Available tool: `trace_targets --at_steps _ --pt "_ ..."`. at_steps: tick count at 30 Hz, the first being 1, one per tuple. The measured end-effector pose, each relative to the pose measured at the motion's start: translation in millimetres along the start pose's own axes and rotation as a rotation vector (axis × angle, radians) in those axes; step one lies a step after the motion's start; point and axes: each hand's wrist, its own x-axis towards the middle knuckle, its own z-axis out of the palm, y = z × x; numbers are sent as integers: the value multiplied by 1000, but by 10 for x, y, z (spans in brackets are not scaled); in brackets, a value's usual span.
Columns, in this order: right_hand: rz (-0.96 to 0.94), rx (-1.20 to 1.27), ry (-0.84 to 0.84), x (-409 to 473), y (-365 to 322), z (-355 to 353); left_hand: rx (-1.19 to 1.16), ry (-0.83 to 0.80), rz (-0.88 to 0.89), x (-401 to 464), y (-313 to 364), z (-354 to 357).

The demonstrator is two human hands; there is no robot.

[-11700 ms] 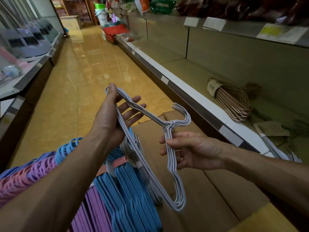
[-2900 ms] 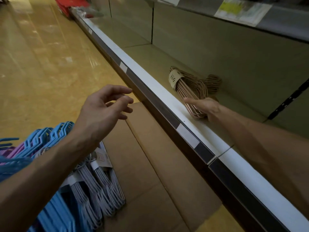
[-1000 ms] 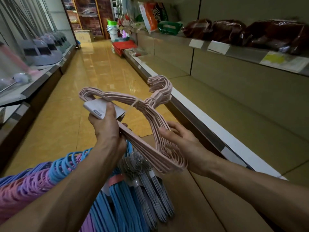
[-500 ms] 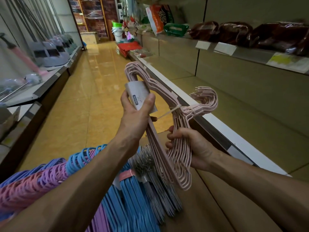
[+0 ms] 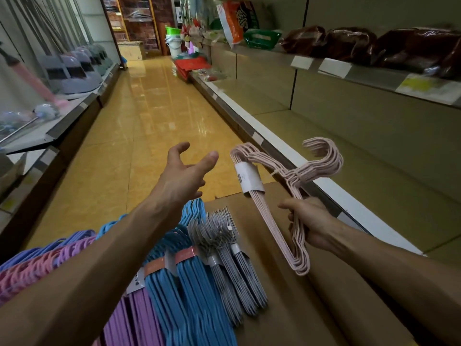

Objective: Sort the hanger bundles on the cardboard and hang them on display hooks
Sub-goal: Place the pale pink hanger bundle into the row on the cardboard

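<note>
My right hand (image 5: 308,222) grips a pale pink hanger bundle (image 5: 274,213) by one shoulder, holding it in the air above the cardboard (image 5: 287,295), hooks pointing toward the shelf. A white paper label wraps the bundle's other shoulder. My left hand (image 5: 185,176) hovers to the left of the bundle with fingers spread, holding nothing. On the cardboard lie grey hanger bundles (image 5: 234,265), blue hanger bundles (image 5: 189,283), purple hanger bundles (image 5: 124,318) and pink hanger bundles (image 5: 22,278), side by side.
A low store shelf (image 5: 311,136) with a white front edge runs along the right; a higher shelf holds dark bagged goods (image 5: 349,43). The yellow tiled aisle (image 5: 139,116) stretches ahead. Dustpans and brooms (image 5: 72,71) line the left shelving.
My left hand has let go of the pink bundle's labelled end and opened to the left. The bundle now hangs from my right hand alone, tilted lower.
</note>
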Motion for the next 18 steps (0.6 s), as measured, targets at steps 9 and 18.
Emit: trace_targets --at_steps 9,18 --pt "123 -164 13 149 335 -87 51 36 -7 51 -120 34" --pt "89 -291 151 481 799 76 777 -80 317 104 -417 51"
